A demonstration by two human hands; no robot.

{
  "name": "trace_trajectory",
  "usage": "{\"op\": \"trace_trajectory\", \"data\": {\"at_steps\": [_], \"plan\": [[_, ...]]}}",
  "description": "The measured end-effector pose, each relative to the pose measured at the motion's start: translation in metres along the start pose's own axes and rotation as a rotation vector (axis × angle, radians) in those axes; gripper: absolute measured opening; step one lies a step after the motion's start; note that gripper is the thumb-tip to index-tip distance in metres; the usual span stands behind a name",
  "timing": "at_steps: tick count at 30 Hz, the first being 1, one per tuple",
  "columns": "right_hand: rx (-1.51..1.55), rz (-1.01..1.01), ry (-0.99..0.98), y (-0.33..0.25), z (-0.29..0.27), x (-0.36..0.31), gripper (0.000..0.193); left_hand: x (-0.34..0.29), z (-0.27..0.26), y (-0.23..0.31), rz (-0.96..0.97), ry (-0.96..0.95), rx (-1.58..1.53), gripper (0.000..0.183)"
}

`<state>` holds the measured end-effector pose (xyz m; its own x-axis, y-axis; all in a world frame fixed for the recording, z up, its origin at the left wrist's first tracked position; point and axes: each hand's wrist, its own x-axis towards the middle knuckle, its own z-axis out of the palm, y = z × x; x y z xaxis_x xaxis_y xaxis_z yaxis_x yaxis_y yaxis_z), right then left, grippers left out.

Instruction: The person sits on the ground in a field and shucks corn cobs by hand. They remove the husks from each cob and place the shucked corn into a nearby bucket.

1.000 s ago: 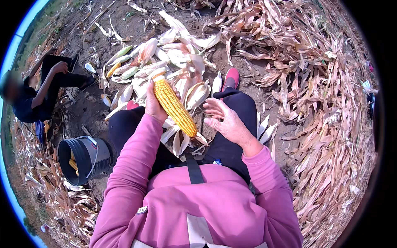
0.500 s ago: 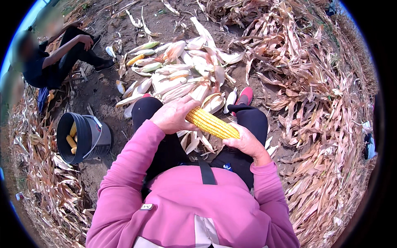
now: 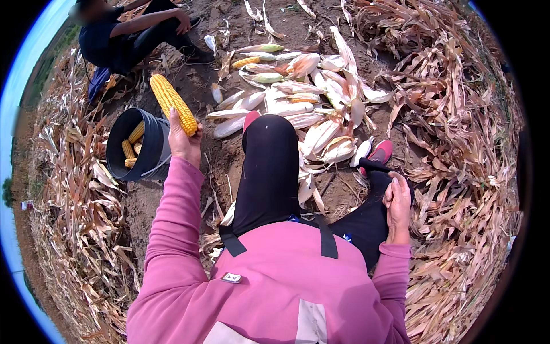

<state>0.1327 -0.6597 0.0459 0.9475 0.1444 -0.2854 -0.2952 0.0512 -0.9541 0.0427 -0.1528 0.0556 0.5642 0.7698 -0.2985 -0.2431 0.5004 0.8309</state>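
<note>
My left hand grips a peeled yellow corn cob by its lower end and holds it out beside a dark bucket. The bucket stands on the soil to my left and holds several yellow cobs. My right hand rests on my right knee with its fingers loosely curled, and nothing shows in it. I sit on the ground in a pink top and black trousers.
A pile of unhusked corn ears lies in front of my legs. Dry stalks and husks ring the bare soil on both sides. Another person sits at the upper left beyond the bucket.
My left hand has carried the cob from in front of my lap out to the left, next to the bucket. My right hand let go of it and dropped to my knee.
</note>
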Motion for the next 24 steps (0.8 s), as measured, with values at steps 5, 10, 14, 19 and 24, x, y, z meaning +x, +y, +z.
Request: {"op": "trace_trajectory", "data": {"at_steps": [5,10,14,19,24], "plan": [[0.018,0.039,0.074,0.014,-0.021,-0.008,0.018,0.104,-0.138,0.056,0.063,0.322,-0.002,0.047],[-0.155,0.076,0.041,0.012,-0.013,0.003,0.021,0.115,-0.16,0.05,0.201,0.346,0.283,0.034],[-0.235,0.119,-0.01,0.02,-0.013,0.003,0.02,0.1,-0.08,-0.004,0.148,-0.077,0.226,0.019],[-0.263,0.19,0.0,0.034,-0.015,0.01,0.02,0.023,0.09,-0.018,0.178,-0.485,0.407,0.018],[-0.363,0.346,-0.051,0.082,-0.01,0.032,0.022,-0.004,0.19,-0.06,0.105,-0.971,0.534,0.022]]}}
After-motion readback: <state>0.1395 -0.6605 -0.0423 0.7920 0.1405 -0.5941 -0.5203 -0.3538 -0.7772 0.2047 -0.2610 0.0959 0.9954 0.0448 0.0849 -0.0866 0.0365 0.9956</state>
